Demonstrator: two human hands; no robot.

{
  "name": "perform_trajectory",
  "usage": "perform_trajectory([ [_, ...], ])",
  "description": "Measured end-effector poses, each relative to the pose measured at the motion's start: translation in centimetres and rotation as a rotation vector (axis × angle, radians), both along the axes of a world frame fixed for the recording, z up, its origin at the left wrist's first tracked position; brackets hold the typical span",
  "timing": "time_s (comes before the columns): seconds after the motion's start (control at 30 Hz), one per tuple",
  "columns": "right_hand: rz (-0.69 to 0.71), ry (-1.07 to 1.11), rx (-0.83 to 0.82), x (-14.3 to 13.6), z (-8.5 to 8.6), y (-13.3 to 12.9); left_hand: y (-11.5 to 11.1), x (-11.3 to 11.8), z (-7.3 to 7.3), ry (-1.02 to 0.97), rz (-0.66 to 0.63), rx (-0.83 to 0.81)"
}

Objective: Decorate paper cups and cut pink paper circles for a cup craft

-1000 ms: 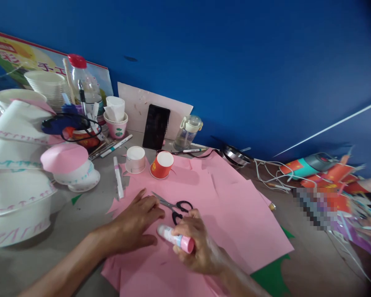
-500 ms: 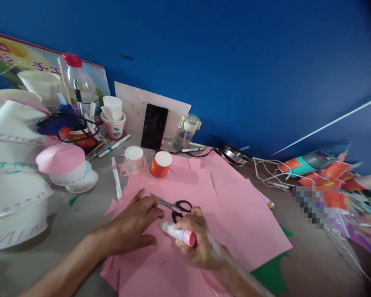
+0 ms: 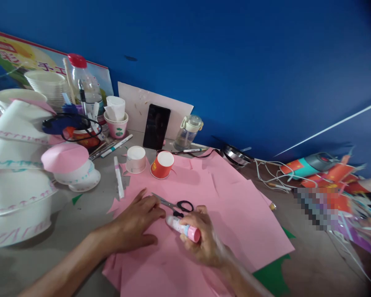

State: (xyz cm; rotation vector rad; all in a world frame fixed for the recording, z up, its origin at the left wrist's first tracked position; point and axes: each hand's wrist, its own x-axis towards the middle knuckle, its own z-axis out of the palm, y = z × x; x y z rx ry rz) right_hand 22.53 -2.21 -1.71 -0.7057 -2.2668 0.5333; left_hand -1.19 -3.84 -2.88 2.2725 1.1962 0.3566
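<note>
Pink paper sheets lie spread over the grey table. My left hand rests on the paper with its fingers apart, holding nothing. In my right hand is a glue stick with a pink end, tilted over the paper. Just beyond both hands lie scissors with black handles, partly behind the glue stick. Farther back, a white paper cup and a red paper cup stand upside down. A white marker lies to the left of the paper.
White paper cups with drawn trim are stacked at the left, near a pink-topped paper piece. A phone and a clear bottle stand at the back. White cables and a tape roll lie to the right.
The glue stick in my right hand has shifted slightly right, away from my left hand. My left hand stays on the paper. The whole view has shifted a little.
</note>
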Motion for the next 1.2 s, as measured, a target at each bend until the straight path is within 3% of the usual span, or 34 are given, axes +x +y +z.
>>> perform_trajectory([
  [0.17,0.077,-0.04,-0.034,-0.4,-0.2,-0.3,-0.1,-0.1,-0.2,0.005,0.002,0.019],
  [0.37,-0.001,-0.025,-0.029,0.6,0.0,0.3,0.1,0.1,0.1,0.029,0.002,-0.007],
  [0.57,-0.191,0.281,-0.289,2.1,-0.8,0.8,0.1,-0.1,0.4,0.029,0.006,-0.015],
  [0.77,-0.272,0.575,-0.624,2.0,-1.2,1.1,0.1,-0.3,0.4,0.027,0.0,-0.021],
  [0.97,-0.181,0.911,-0.882,1.7,0.5,1.7,0.0,-0.4,0.5,0.016,0.01,0.006],
  [1.2,-0.247,0.904,-0.962,2.5,2.2,2.0,0.1,-0.3,0.4,-0.015,0.023,0.053],
])
